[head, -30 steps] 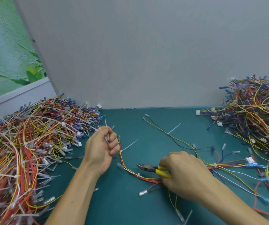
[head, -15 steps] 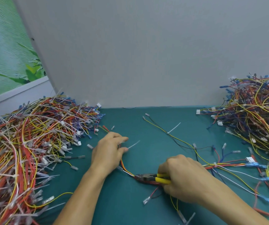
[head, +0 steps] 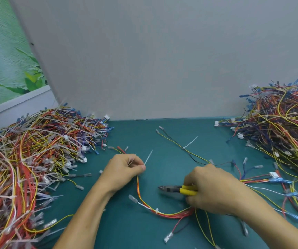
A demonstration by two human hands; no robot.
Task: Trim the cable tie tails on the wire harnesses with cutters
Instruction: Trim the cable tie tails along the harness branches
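Left hand [head: 125, 169] pinched the harness [head: 169, 214], its tie tail [head: 148, 157] seemingly free; right hand [head: 213, 191] gripped the cutters [head: 170, 188], best snipped flush.

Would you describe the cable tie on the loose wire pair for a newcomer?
Start on the green mat below the grey wall. Beyond the right hand, a yellow-and-black wire pair runs toward that wall. Its cable tie sticks out long and white, untouched, unlike the tail the left hand pinches.

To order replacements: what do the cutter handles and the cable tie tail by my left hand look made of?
Cutter handles: glossy yellow plastic or rubber sleeves, probably. Cable tie tail: thin translucent white plastic, likely nylon; it stands straight.
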